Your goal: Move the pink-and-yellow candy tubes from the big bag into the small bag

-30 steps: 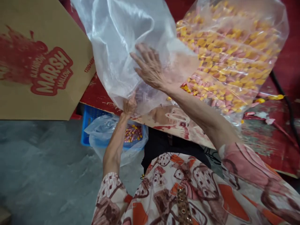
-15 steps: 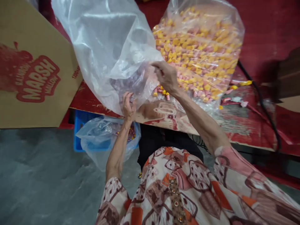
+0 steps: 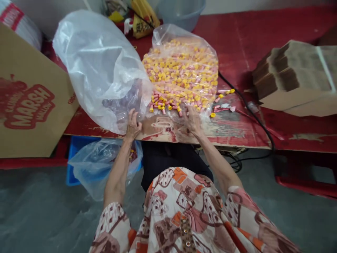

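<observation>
My left hand rests at the table's front edge against the lower edge of a big, puffed-up translucent plastic bag. Its fingers are bent but apart, and nothing shows in them. Clear plastic pieces are dimly visible at the bag's lower end. My right hand has its fingers spread at the near edge of a second clear bag. That bag is full of small pink tubes with yellow caps; some spill out at its front. The right fingertips touch or nearly touch the closest pieces.
A printed cardboard box stands at the left. Below the table edge is a blue crate with a plastic bag. Stacked cardboard, a black cable and a basin occupy the red table.
My right hand has left the big bag's edge and come down to the near edge of the capped pieces. The left stays by the big bag. The view has shifted, showing more table.
</observation>
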The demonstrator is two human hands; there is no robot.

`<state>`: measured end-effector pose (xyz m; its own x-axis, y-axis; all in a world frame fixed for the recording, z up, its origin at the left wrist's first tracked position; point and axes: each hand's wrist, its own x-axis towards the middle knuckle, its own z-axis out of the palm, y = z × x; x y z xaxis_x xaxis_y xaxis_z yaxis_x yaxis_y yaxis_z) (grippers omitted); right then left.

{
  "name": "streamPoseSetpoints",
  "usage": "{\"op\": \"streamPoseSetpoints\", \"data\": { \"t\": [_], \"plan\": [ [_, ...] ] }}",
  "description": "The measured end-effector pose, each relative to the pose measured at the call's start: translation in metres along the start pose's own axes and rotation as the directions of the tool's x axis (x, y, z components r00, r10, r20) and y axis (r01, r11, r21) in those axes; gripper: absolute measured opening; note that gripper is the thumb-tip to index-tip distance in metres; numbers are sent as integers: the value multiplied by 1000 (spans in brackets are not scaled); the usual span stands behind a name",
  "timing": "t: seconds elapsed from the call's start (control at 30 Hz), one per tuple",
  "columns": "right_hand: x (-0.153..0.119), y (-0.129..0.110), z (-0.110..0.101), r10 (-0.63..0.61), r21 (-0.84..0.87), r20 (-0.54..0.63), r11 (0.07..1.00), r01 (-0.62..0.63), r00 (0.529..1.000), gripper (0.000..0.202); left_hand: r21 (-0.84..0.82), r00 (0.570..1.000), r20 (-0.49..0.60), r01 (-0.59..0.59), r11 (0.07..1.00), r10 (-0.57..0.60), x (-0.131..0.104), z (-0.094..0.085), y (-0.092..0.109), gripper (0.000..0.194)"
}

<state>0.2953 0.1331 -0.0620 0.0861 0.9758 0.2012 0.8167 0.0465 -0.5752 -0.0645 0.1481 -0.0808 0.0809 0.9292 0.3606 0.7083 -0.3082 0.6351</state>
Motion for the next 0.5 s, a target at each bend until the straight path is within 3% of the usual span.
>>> {"op": "streamPoseSetpoints", "data": {
  "t": [0.13,0.3,0.43,0.5],
  "plan": [
    [13,-12,2,-40,-126,168,990,61,985,54,-4,998,-40,58,998,-58,-1,-4,2,50],
    [0,-3,1,-67,-80,122,994,77,990,59,75,985,-159,81,994,-68,-5,-4,-6,47],
    [-18,12,-4,-67,-26,158,997,71,985,45,78,1000,1,31,996,-31,-10,2,-9,46],
    [-23,20,-5,-90,84,109,993,82,990,39,66,999,45,25,998,-28,-11,4,-10,45]
  ]
}}
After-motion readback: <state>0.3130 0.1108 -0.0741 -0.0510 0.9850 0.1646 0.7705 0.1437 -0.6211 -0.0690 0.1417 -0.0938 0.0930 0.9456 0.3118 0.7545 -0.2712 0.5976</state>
